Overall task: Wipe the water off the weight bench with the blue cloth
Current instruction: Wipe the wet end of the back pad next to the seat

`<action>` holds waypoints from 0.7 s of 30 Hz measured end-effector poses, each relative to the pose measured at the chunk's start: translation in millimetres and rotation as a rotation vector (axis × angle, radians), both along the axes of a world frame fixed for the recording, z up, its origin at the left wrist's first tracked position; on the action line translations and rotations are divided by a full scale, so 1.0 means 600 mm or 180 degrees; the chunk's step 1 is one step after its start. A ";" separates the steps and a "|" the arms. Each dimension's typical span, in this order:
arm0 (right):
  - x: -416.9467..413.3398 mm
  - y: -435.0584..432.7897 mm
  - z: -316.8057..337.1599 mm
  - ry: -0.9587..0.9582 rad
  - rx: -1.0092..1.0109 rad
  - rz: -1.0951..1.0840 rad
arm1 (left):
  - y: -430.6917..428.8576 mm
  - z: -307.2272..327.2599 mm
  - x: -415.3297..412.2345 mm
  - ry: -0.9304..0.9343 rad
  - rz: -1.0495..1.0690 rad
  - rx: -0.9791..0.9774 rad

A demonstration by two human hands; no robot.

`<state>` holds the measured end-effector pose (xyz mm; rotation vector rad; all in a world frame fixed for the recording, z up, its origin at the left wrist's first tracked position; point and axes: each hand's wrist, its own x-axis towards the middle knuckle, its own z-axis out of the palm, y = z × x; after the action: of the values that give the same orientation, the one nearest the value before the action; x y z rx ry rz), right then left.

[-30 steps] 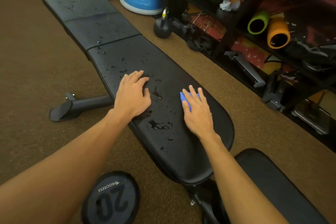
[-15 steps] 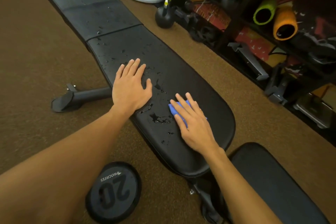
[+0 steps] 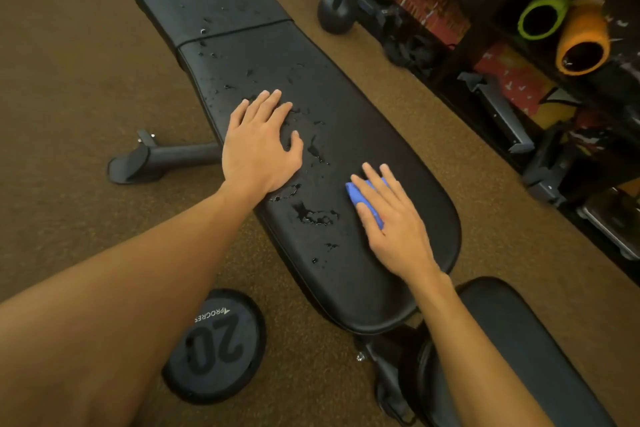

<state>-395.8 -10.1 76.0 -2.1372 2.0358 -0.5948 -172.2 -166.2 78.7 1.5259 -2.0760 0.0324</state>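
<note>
In the head view, the left hand point(image 3: 260, 146) lay palm down on the weight bench point(image 3: 349, 87), its fingers point(image 3: 273, 102) close together and the thumb set a little apart. The right hand point(image 3: 393, 222) pressed flat on the blue cloth point(image 3: 360, 196), fingers slightly spread; the cloth showed only under and beside the index finger and thumb, so its full shape could not be told. Both forearms reached in from the lower edge, bare.

Water point(image 3: 317, 217) sat in a puddle between the two hands, just left of the right thumb, with smaller drops beyond the left fingertips toward the bench's far pads. The bench stood on brown carpet point(image 3: 69, 80). A weight plate point(image 3: 214, 347) marked 20 lay on the floor below the left forearm. Past the right fingertips stood a kettlebell point(image 3: 336, 12), and on the shelves a green roller point(image 3: 543, 15) beside an orange roller point(image 3: 583, 45).
</note>
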 end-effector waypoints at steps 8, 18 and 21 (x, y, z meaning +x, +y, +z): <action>0.060 -0.071 0.005 0.0069 0.0064 0.0115 | -0.005 -0.004 0.000 0.0001 0.0003 -0.0063; 0.058 -0.112 0.008 -0.0040 0.0055 -0.0402 | -0.007 -0.005 0.002 0.0019 0.0002 -0.0027; 0.067 -0.079 0.009 0.0130 0.0070 0.0340 | -0.008 -0.006 0.003 0.0029 0.0004 -0.0017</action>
<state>-355.7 -57.8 81.4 -2.2462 1.9239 -0.5160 -170.5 -170.7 75.3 1.5214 -2.0664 0.0316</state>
